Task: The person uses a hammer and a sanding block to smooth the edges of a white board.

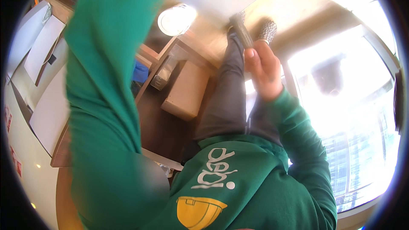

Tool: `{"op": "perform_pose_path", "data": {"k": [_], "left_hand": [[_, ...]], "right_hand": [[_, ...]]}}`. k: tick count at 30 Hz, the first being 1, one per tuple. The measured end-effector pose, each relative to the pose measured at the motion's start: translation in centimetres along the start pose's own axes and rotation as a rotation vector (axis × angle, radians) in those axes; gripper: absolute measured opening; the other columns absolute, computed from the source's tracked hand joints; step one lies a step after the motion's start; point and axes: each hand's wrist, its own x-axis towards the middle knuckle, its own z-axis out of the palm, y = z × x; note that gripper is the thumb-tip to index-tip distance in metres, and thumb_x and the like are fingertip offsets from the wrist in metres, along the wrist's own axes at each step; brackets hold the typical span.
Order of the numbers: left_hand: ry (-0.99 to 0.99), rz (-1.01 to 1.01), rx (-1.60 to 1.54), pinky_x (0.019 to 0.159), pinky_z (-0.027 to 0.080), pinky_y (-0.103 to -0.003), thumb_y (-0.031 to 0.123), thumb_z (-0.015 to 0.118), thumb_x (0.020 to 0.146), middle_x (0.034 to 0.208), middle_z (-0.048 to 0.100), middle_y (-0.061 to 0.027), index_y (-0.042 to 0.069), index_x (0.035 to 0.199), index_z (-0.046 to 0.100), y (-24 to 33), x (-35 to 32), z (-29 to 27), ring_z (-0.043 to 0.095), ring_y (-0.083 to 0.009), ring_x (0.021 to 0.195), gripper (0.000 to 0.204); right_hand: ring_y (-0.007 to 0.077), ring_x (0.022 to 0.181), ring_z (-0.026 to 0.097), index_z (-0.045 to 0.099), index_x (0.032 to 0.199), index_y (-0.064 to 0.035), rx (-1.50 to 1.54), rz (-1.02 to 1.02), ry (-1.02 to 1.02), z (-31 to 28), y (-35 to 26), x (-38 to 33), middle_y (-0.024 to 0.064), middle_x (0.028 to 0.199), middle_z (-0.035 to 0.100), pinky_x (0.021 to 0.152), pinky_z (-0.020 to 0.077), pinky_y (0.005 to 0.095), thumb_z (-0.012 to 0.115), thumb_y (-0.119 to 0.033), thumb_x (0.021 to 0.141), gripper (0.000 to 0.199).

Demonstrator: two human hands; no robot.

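Observation:
My right hand (pixel 265 68) is closed around a dark grey, stick-like thing (pixel 242 32). Its far end points away from me, above my feet, and its exact kind cannot be made out. The thumb lies along its near end. On the left, my left arm (pixel 104 72) in a green sleeve reaches up past the top edge of the picture. That hand is out of sight. Close to the left sleeve is a bright white round thing (pixel 177 19), washed out by glare.
Left of my legs stands a wooden shelf unit (pixel 155 130) with a cardboard box (pixel 187 89), a small clear container (pixel 164 73) and something blue (pixel 139 71). White panels (pixel 44 51) hang at far left. A glaring window (pixel 353 115) lies to the right. Patterned footwear (pixel 267 30) shows below.

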Motion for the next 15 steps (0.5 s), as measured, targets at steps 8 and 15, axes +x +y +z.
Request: {"op": "perform_pose_path", "data": {"k": [8, 15], "left_hand": [[0.063, -1.002, -0.802, 0.097, 0.043, -0.038, 0.042, 0.059, 0.099, 0.123, 0.07, -0.0071, 0.009, 0.128, 0.064, 3.8, -17.2, -8.7, 0.065, -0.023, 0.11, 0.044], [-0.45, -1.043, -1.128, 0.092, 0.042, -0.035, 0.039, 0.053, 0.102, 0.11, 0.072, -0.0073, 0.005, 0.117, 0.065, 7.0, -18.9, -8.8, 0.064, -0.0189, 0.101, 0.039]], "right_hand": [[0.0225, 0.059, 0.054, 0.062, 0.095, -0.0009, -0.169, -0.062, -0.022, -0.3, 1.4, 0.3, 0.0128, 0.068, 0.058, 0.058, 0.0456, 0.0343, 0.064, -0.027, 0.101, 0.027], [0.0125, 0.056, 0.051, 0.063, 0.095, -0.0003, -0.139, 0.013, 0.035, 1.1, 1.1, 0.5, 0.0063, 0.062, 0.055, 0.054, 0.0441, 0.0304, 0.066, -0.025, 0.101, 0.026]]}}
